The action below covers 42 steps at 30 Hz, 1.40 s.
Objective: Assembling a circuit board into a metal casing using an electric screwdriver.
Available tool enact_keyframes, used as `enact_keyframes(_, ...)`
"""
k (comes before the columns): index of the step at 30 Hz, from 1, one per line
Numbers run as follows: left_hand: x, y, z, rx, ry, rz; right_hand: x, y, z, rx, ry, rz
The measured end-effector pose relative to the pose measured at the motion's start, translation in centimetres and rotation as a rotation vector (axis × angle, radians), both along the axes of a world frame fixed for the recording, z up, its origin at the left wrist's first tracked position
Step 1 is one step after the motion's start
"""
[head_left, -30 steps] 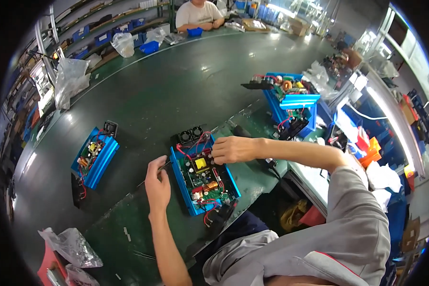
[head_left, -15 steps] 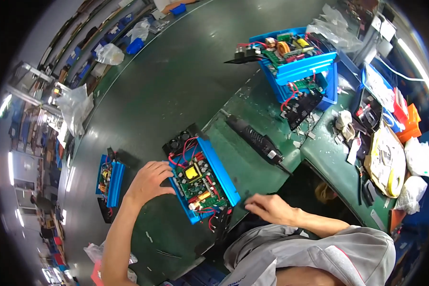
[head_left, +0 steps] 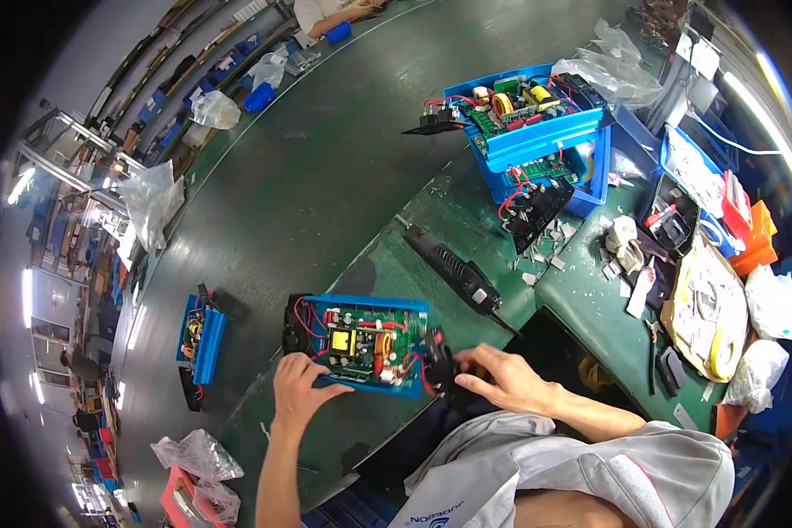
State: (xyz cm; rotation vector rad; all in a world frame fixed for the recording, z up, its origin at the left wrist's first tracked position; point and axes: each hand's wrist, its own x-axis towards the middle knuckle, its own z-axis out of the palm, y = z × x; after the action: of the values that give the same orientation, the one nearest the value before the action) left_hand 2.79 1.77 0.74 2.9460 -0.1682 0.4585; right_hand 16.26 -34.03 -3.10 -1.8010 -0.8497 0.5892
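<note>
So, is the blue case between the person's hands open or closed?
Open: the blue metal case has no cover over its green circuit board, and the yellow-wrapped transformer is plainly visible.

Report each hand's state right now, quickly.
Left hand: open, thumb spread, touching the blue case.
Right hand: fingers closed on the black panel.

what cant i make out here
Head view:
Underside of the blue case: hidden by the case itself.
Whether the right grip pinches the black end panel: hidden by its fingers.
Markings on the circuit board: too small.
Head of the co-worker: cut off by the top edge.
</note>
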Motion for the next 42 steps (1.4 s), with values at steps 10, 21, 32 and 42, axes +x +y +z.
enact_keyframes(10, -1.7, -4.8, -2.8, 0.011, -0.213, 0.197, 2.8, 3.6, 0.7, -0.102, -0.271, -0.222)
enact_keyframes(21, -2.7, -6.8, -3.3, -0.13, -0.298, 0.301, 5.6, 9.0, 2.4, 0.096, -0.746, -0.078)
enact_keyframes(32, -5.9, -6.7, -5.2, -0.383, -0.337, 0.52, 2.6, 15.2, 4.0, 0.105, -0.848, -0.318)
enact_keyframes(42, -8.0, -6.0, -7.0, -0.363, -0.313, 0.963, -0.6, 21.5, 12.0, 0.776, -0.197, 0.427)
